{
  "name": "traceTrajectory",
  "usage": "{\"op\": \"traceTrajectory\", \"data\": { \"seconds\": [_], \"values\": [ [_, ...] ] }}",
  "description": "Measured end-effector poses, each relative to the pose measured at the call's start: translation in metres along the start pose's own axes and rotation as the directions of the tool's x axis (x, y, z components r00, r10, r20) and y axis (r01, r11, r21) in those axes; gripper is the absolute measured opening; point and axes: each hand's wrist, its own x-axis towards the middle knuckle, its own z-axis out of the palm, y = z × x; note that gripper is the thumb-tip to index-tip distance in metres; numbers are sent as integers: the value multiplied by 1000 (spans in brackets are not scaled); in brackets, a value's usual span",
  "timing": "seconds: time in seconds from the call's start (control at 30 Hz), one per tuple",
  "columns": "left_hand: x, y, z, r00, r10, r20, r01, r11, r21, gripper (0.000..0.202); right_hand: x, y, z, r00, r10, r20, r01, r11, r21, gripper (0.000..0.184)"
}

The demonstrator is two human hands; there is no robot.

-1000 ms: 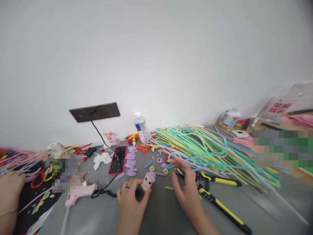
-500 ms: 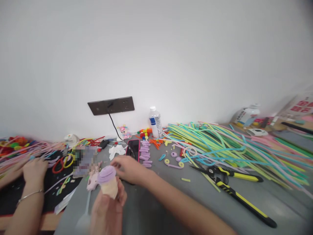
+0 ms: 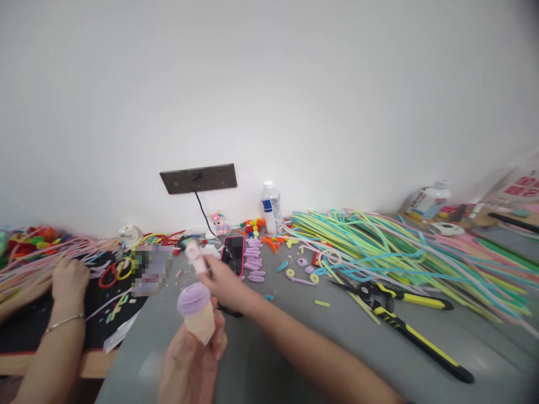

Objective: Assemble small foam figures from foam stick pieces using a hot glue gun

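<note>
My left hand (image 3: pixel 191 359) grips a small ice cream cone, with a coiled lilac top (image 3: pixel 193 298) and a cream-coloured cone (image 3: pixel 201 324). It is held almost upright over the grey table. Just beyond it, my right hand (image 3: pixel 221 283) is closed around a pale pink glue gun (image 3: pixel 194 257), blurred by motion and partly hidden by the fingers. The glue gun is apart from the cone. Behind my right hand lies a phone with a pink edge (image 3: pixel 233 252), beside a stack of short lilac pipe cleaner pieces (image 3: pixel 253 261).
Long pastel pipe cleaners (image 3: pixel 362 241) spread across the right side. Black-and-yellow cutters (image 3: pixel 404 314) lie open in front of them. A bottle (image 3: pixel 272 210) stands by the wall, near a socket panel (image 3: pixel 200 178) with a black cord. At left, another person's hands (image 3: pixel 69 280) work on a black mat.
My right hand has picked the pink glue gun up off the table and raised it. The cone in my left hand appears slightly farther right, as the whole view has shifted a little.
</note>
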Motion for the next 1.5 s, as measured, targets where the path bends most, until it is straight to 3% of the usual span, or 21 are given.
{"op": "traceTrajectory", "data": {
  "seconds": [0.1,0.17,0.2,0.3,0.43,0.57,0.67,0.77,1.03,1.3,1.5],
  "values": [
    [2,-4,17,997,-47,55,48,999,-25,50,-26,1,-45,995,33,-97,-11,975,220,24],
    [10,-8,25,990,-82,111,87,995,-40,46,-49,-4,-74,961,170,-220,5,781,625,30],
    [16,-9,29,984,-102,146,109,993,-39,45,-61,-7,-86,945,213,-249,36,687,726,36],
    [39,-9,46,952,-157,265,158,987,18,46,-92,-11,-114,927,223,-301,134,552,823,45],
    [74,-15,74,894,-183,409,146,982,119,46,-119,2,-131,935,209,-285,107,600,793,49],
    [99,-47,93,856,-293,426,224,953,205,45,-135,22,-142,924,184,-336,123,688,715,50],
    [107,-74,95,857,-328,397,263,942,209,45,-141,33,-151,919,173,-353,122,729,674,55],
    [108,-88,91,879,-300,370,246,951,186,46,-144,40,-156,928,175,-330,102,730,676,60],
    [107,-91,84,870,-342,355,268,933,242,49,-150,38,-148,961,198,-195,12,671,741,54],
    [104,-90,85,880,-319,352,243,939,244,47,-156,46,-144,959,203,-199,5,687,727,59],
    [105,-92,85,912,-259,318,176,947,268,50,-158,31,-147,934,260,-244,-7,698,716,62]
  ]
}}
